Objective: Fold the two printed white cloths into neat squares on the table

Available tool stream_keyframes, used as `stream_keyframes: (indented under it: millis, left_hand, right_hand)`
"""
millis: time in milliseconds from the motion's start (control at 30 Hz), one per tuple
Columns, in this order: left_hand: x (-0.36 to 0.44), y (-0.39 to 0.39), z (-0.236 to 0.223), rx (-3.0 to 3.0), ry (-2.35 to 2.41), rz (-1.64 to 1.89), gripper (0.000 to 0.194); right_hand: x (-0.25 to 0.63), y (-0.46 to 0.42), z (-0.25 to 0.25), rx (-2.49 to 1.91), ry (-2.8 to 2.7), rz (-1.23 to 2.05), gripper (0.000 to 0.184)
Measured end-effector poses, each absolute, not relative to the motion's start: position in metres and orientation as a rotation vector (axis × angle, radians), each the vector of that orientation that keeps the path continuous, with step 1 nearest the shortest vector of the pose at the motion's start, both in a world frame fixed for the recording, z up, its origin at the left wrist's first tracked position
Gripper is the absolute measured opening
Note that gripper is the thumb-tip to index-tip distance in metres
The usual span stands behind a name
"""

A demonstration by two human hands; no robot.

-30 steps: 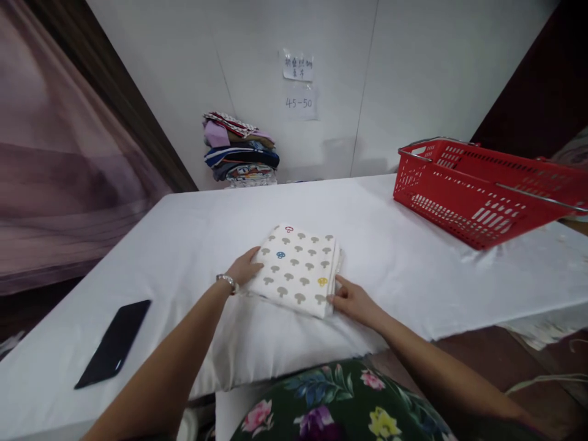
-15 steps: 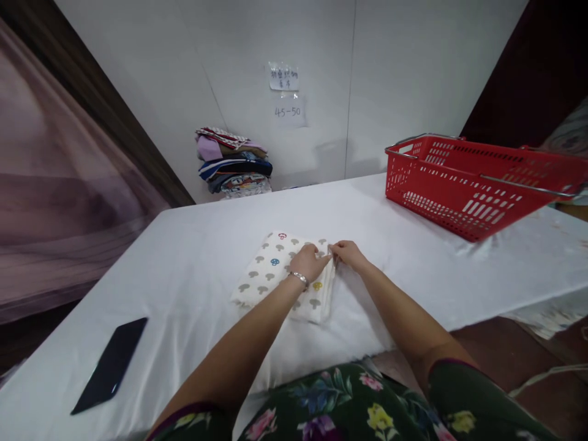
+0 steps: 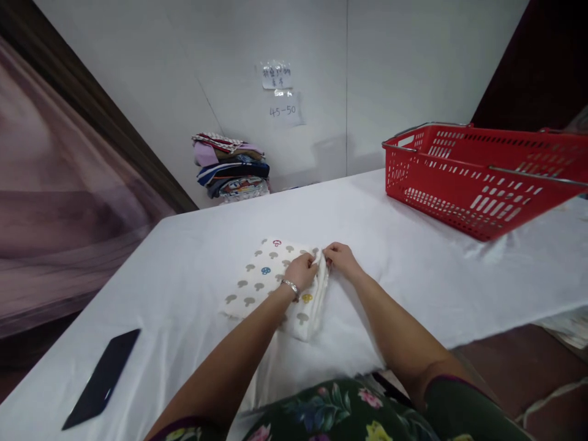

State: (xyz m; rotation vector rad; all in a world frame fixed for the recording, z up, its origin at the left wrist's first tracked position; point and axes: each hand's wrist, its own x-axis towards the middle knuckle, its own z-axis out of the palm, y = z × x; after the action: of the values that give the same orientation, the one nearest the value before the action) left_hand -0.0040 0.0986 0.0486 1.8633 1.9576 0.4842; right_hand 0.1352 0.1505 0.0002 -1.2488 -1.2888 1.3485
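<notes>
A white cloth (image 3: pixel 250 285) printed with grey, red, blue and yellow mushrooms lies folded in layers in front of me. My left hand (image 3: pixel 301 271), with a silver bracelet at the wrist, is closed on the cloth near its right edge. Close beside it, my right hand (image 3: pixel 340 257) pinches the far right corner of the same cloth. Between the two hands the edge is raised a little, and white folded layers show along that side. My fingertips are partly hidden in the fabric.
The cloth lies on a white-covered table (image 3: pixel 184 269). A red plastic basket (image 3: pixel 441 184) with metal handles stands at the right. A pile of folded fabrics (image 3: pixel 232 165) sits by the back wall. Front left lies a flat dark object (image 3: pixel 101 380). Paper signs (image 3: pixel 280 98) hang on the wall.
The right edge of the cloth is lifted more, and more of its white layers show. Both hands stay at that edge, with the left fingers closer around it. The camera view has shifted slightly.
</notes>
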Motion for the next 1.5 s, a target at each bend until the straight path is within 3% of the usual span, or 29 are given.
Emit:
stream_keyframes:
  millis: [100,300,500,600,800,1100,1333,1500]
  left_hand:
    - [0.001,0.102,0.045,1.813,1.965,0.468,0.013]
    - [0.012,0.108,0.052,1.811,2.066,0.344,0.046]
    - [-0.002,0.120,0.058,1.782,1.951,0.356,0.029]
    - [-0.018,0.123,0.066,1.723,1.931,0.427,0.018]
    - [-0.032,0.122,0.098,1.727,1.958,0.465,0.012]
    - [0.011,0.132,0.070,1.931,2.008,0.083,0.018]
    - [0.023,0.128,0.053,1.948,2.035,0.072,0.030]
    - [0.033,0.107,0.046,2.015,2.034,0.158,0.044]
  right_hand:
    - [0.135,0.150,0.003,-1.218,-1.272,1.364,0.013]
    - [0.140,0.149,0.011,-1.132,-1.207,1.499,0.016]
    - [0.151,0.154,0.018,-1.099,-1.269,1.602,0.030]
    - [0.162,0.159,0.018,-1.260,-1.356,1.467,0.028]
    - [0.164,0.157,0.009,-1.391,-1.554,1.396,0.026]
    - [0.147,0.152,0.000,-1.447,-1.620,1.238,0.006]
    - [0.147,0.152,0.003,-1.496,-1.547,1.281,0.010]
    - [0.147,0.150,0.007,-1.471,-1.619,1.169,0.025]
